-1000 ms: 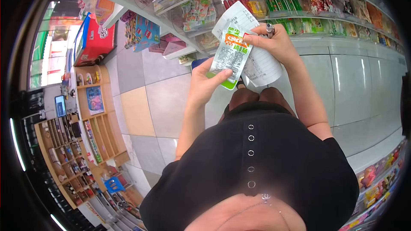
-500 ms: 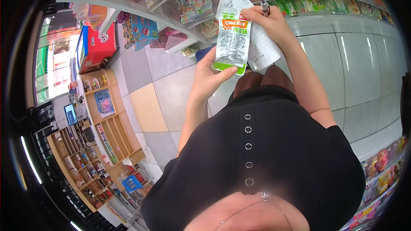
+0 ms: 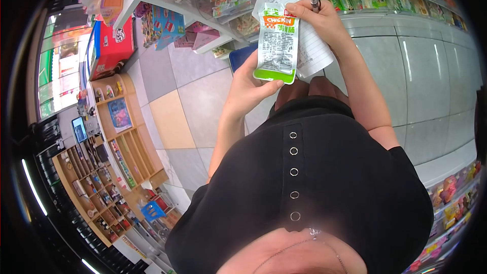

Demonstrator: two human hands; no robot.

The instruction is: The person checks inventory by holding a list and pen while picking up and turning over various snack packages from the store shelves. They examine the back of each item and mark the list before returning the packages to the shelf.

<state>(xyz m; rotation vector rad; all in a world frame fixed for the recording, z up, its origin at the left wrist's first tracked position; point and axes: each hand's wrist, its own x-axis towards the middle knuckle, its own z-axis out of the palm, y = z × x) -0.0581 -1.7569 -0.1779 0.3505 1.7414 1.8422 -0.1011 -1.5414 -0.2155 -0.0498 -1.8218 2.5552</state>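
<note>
A white and green packet (image 3: 278,45) labelled CHICKEN is held upright in front of me. My left hand (image 3: 248,89) grips its lower left edge, with the thumb across the green bottom. At the packet's upper right, my right hand (image 3: 317,18) pinches its edge between thumb and fingers. Behind the packet are lined paper sheets (image 3: 312,53) with handwriting, also held by my right hand. A dark pen (image 3: 315,3) sticks up between the fingers of that hand.
Shelves of packaged snacks (image 3: 350,0) run along the top, with more (image 3: 449,208) at lower right. A red box (image 3: 114,45) and a wooden shelf unit (image 3: 127,137) stand on the left. Tiled floor (image 3: 203,101) shows between them and me.
The packet and both hands have shifted slightly upward. The shelves and box at the left have moved a little leftward in view.
</note>
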